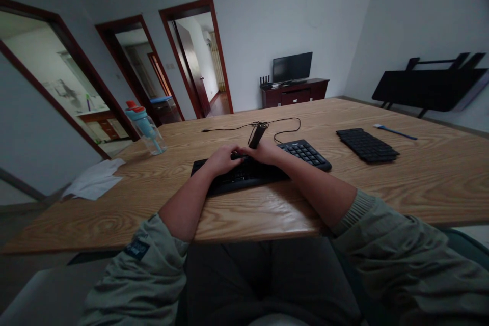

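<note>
A black wired keyboard [250, 182] lies before me near the table's front edge. Its number pad keys [304, 152] show on the right, while both hands cover much of its middle. My right hand [263, 152] is closed round a black stick-like object [257, 136], which leans up above the keyboard; its exact kind is unclear. Close beside it, my left hand [225, 159] rests over the keyboard, with fingers pinched at a small dark piece that I cannot make out. The thumbs nearly meet.
Black keycaps [367, 145] lie packed in rows to the right, with a blue-handled brush [397, 132] beyond. The keyboard cable [300, 125] loops behind. White tissues [95, 179] and a clear bottle with a red lid [147, 130] stand left on the wooden table [431, 178].
</note>
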A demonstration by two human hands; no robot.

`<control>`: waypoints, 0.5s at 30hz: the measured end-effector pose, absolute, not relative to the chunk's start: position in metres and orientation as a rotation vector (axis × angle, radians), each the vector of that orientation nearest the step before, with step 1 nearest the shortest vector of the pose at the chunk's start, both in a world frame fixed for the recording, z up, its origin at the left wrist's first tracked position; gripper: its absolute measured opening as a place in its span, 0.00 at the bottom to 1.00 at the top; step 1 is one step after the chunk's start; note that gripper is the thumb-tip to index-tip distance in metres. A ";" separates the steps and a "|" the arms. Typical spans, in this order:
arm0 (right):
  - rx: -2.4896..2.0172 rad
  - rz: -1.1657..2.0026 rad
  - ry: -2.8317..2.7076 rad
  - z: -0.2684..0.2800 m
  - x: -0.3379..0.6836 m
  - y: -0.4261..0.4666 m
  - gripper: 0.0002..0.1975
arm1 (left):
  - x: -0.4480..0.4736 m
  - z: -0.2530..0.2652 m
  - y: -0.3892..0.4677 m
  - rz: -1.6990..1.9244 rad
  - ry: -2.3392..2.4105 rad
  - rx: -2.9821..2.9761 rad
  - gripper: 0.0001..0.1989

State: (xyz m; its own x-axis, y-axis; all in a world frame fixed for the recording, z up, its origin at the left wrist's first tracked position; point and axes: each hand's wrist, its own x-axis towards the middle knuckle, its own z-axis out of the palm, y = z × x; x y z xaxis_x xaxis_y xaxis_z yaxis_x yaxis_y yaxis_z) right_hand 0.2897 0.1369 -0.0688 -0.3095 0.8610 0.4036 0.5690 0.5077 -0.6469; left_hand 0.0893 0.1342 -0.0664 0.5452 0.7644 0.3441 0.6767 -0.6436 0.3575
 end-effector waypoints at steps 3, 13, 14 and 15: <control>-1.193 0.488 -2.141 -0.065 0.290 0.135 0.13 | 0.087 -0.067 0.135 0.755 1.299 2.556 0.09; -1.057 0.593 -1.969 -0.071 0.290 0.138 0.13 | 0.088 -0.065 0.138 0.629 1.161 2.664 0.08; -1.044 0.605 -1.895 -0.071 0.289 0.137 0.13 | 0.088 -0.066 0.139 0.624 1.178 2.661 0.09; -1.027 0.625 -1.797 -0.069 0.287 0.136 0.14 | 0.088 -0.066 0.139 0.619 1.192 2.658 0.09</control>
